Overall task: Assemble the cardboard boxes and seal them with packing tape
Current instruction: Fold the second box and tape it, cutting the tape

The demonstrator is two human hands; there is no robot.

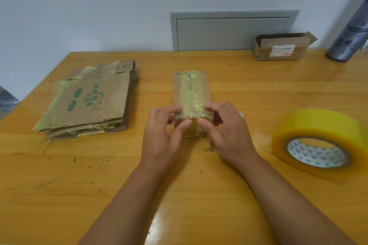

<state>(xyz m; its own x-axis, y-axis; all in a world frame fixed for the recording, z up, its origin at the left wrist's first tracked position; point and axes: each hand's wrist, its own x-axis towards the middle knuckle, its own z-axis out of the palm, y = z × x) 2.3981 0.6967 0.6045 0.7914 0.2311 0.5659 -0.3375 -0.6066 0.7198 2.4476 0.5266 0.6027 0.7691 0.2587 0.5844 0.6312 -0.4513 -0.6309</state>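
Box (191, 93) sits at the middle of the table (199, 195), its near end caught between my two hands, with the rest of it running away from me toward twelve o'clock. My left hand (162, 135) curls round the near left corner, fingers on top and thumb pressed against the end face; my right hand (227, 133) does the same on the near right corner, so both grip the box and the thumbs almost meet on the strip of tape (190, 95) folded over that end. The box is small, narrow and brick-shaped, plain brown cardboard, and the tape along its top seam looks yellowish, wrinkled and glossy. Its long axis points straight away from me, toward the wall. At three o'clock, well apart from my hands, a fat roll of tape (316, 141) lies flat, shiny yellow with a patterned paper core. At nine to ten o'clock lies a stack of flattened boxes (93, 101), worn, with green print and scraps of old tape.
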